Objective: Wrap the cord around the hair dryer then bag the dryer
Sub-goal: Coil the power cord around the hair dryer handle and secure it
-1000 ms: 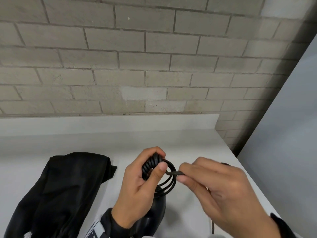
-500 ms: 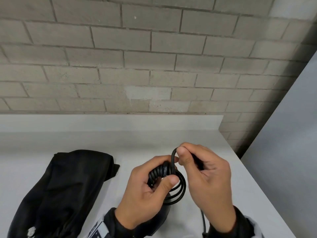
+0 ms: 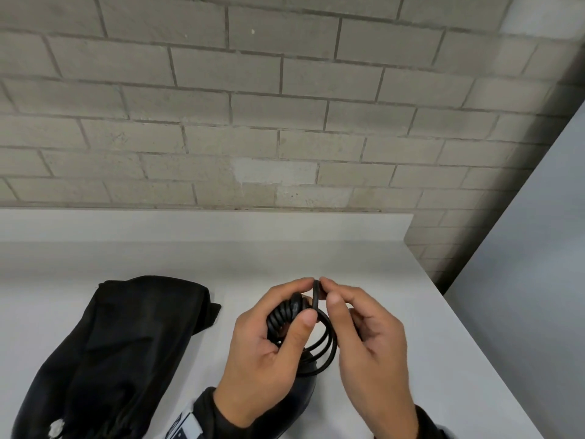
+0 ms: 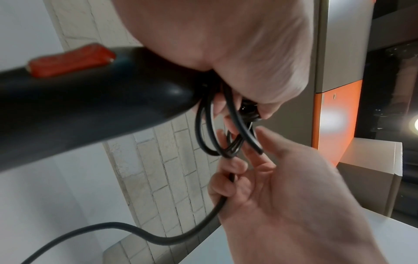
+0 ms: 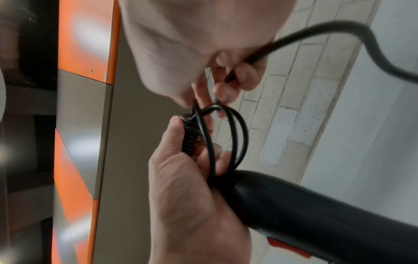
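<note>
A black hair dryer (image 3: pixel 297 403) with an orange-red switch (image 4: pixel 72 60) stands handle end up over the white counter. My left hand (image 3: pixel 300 299) grips the ribbed end of its handle and pins several loops of the black cord (image 3: pixel 327 346) there with the thumb. My right hand (image 3: pixel 329 291) pinches the cord at the top of the loops, against the left fingertips. The loose cord (image 4: pixel 126 230) trails from the right palm. A black fabric bag (image 3: pixel 120 359) lies crumpled on the counter to the left. My hands hide most of the dryer's body in the head view.
The white counter (image 3: pixel 395 280) ends at a low white backsplash under a grey brick wall (image 3: pixel 285 122). Its right edge runs diagonally beside my right hand, with a grey panel (image 3: pixel 522 296) beyond. Orange and grey cabinets (image 5: pixel 86 44) show in the wrist views.
My right hand has carried the cord from the right side up and over to the top of the loops, close to my left fingertips. My left hand kept its grip.
</note>
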A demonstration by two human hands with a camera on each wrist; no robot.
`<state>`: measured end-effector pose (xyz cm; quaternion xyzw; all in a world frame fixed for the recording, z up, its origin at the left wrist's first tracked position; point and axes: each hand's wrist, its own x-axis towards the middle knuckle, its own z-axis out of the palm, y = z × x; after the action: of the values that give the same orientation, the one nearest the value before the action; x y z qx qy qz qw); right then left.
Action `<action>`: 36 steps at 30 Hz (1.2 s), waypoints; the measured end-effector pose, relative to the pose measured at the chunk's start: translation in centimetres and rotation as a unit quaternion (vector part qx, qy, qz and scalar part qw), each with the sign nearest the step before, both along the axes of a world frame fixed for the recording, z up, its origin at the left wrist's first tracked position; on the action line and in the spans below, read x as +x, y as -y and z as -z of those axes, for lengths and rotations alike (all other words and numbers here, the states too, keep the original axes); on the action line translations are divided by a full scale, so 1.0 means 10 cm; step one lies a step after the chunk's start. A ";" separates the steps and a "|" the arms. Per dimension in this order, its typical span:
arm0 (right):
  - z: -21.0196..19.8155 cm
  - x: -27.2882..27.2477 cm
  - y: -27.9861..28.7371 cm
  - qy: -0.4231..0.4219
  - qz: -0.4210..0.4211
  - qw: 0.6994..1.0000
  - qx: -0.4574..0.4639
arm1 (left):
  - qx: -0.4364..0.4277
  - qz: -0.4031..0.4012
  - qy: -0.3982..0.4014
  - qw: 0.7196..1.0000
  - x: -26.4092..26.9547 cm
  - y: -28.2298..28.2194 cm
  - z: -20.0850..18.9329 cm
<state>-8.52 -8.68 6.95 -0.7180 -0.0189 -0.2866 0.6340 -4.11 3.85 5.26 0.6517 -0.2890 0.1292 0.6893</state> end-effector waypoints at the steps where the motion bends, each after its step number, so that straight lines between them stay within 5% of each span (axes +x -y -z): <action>1: 0.01 -0.03 0.00 -0.002 -0.024 1.000 -0.018 | -0.002 -0.002 -0.001 1.000 0.01 -0.01 -0.01; 7: 0.07 -0.02 0.04 -0.030 -0.058 0.985 -0.161 | -0.009 -0.014 -0.006 1.000 0.04 -0.07 -0.03; 14: 0.08 0.05 0.14 0.003 -0.028 0.971 -0.238 | 0.079 -0.033 0.006 0.996 0.04 -0.09 -0.05; 22: -0.10 0.10 0.29 0.099 0.052 0.933 -0.342 | 0.157 0.044 -0.049 0.985 0.05 -0.19 -0.33; 28: -0.11 0.04 0.23 0.114 0.061 0.914 -0.385 | 0.292 0.096 -0.074 0.949 -0.04 -0.30 -0.50; 36: -0.12 0.01 0.21 0.108 0.086 0.890 -0.435 | 0.222 0.075 -0.054 0.971 -0.11 -0.17 -0.43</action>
<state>-8.38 -10.77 8.10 -0.8851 -0.1487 -0.3790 0.2256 -5.17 5.51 9.52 0.7710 -0.3210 -0.0258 0.5494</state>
